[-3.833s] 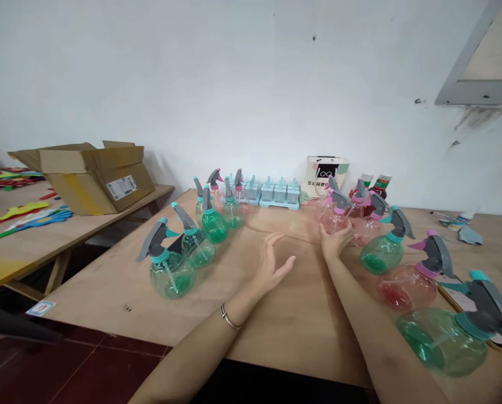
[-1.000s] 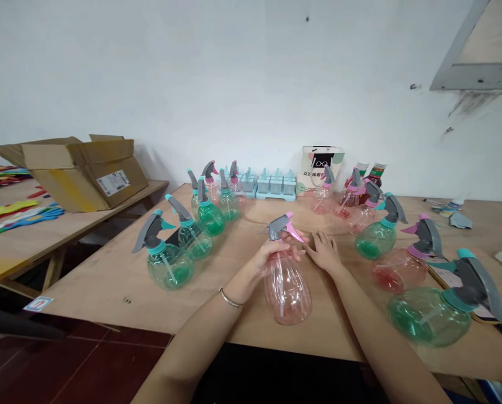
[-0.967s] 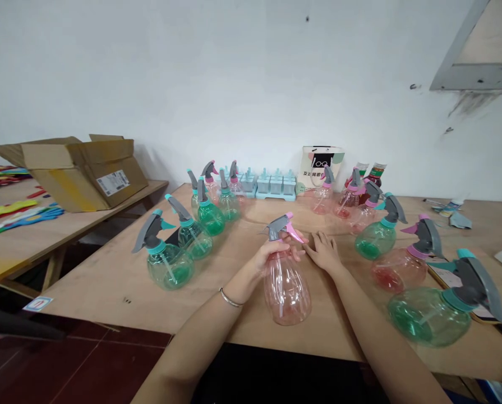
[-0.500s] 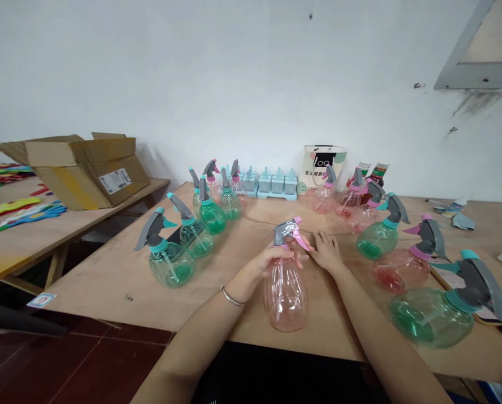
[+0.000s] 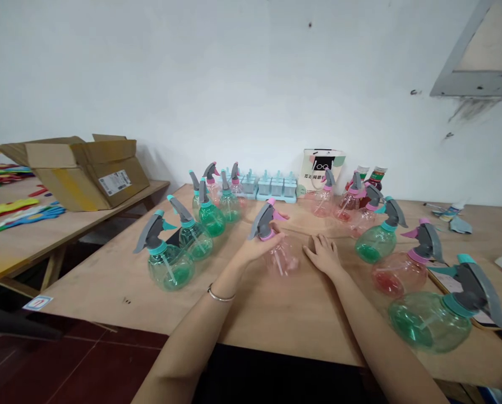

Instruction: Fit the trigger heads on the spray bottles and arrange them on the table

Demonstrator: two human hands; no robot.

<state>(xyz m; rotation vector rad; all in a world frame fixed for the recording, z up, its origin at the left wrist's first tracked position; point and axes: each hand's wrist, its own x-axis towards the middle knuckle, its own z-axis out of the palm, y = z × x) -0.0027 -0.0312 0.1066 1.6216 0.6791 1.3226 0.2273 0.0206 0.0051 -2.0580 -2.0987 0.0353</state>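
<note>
My left hand (image 5: pixel 261 246) is wrapped round the neck of a clear pink spray bottle (image 5: pixel 285 261) in the middle of the table. Its grey and pink trigger head points away to the right. The bottle's body is blurred. To the right of it, my right hand (image 5: pixel 323 255) lies on the tabletop with fingers spread, holding nothing. Left of my hands stand several green spray bottles (image 5: pixel 173 269) and a few pink ones behind. On the right is another group, with a pink spray bottle (image 5: pixel 400 274) and a green spray bottle (image 5: pixel 431 322) nearest me.
Light blue ice-pop moulds (image 5: pixel 277 188), a paper bag (image 5: pixel 318 168) and red-filled bottles (image 5: pixel 376 178) line the wall. A phone (image 5: pixel 448 280) lies behind the right bottles. On the left, a side table bears an open cardboard box (image 5: pixel 86 171) and colourful flat pieces (image 5: pixel 44 213).
The pink bottle has moved back from the table's front edge and slightly left in my left hand, its head turned. My right hand has come away from the trigger and spread on the table.
</note>
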